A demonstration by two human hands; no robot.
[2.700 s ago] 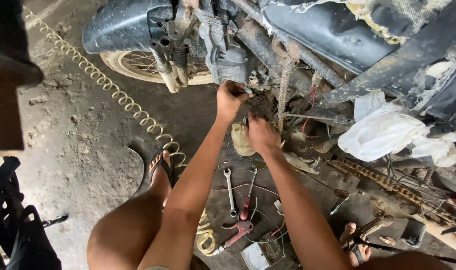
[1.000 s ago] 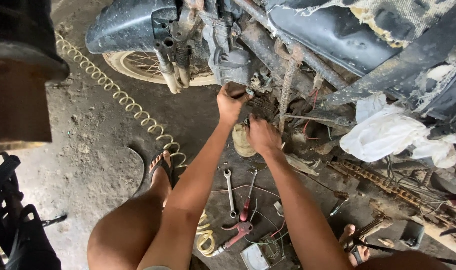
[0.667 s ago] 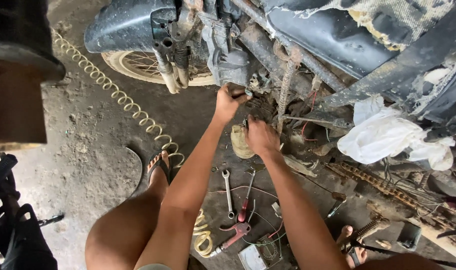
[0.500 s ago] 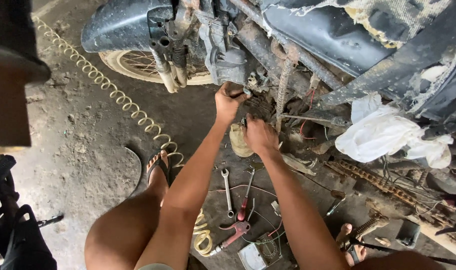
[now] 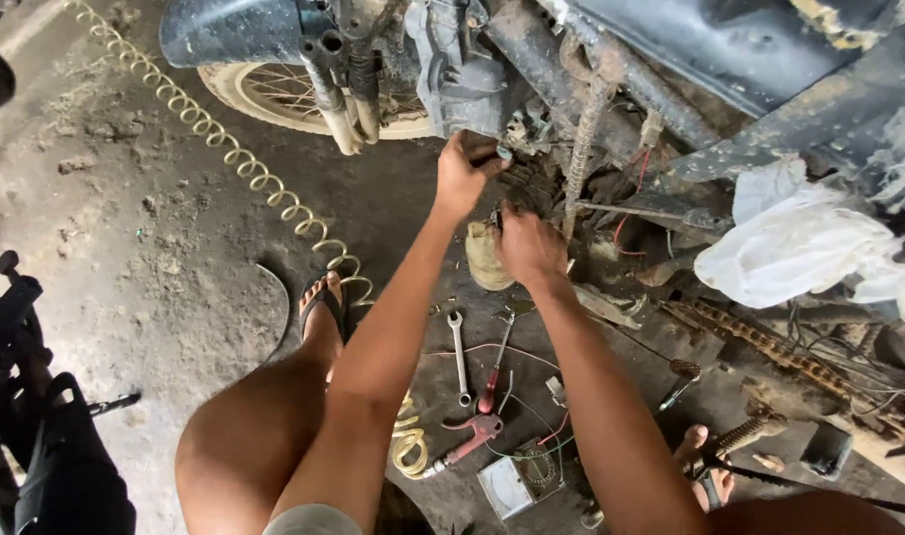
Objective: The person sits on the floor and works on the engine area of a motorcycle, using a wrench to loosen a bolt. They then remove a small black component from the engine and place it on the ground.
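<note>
I have both hands up in the motorcycle engine: my left hand pinches a small part at the casing, my right hand curls just below, its grip hidden, 1 wrench lying on the floor.

two hands, one wrench, one screwdriver

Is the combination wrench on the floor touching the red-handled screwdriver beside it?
Apart. The head view shows the combination wrench and the red-handled screwdriver lying side by side with a strip of bare concrete floor visible between them along their length.
</note>
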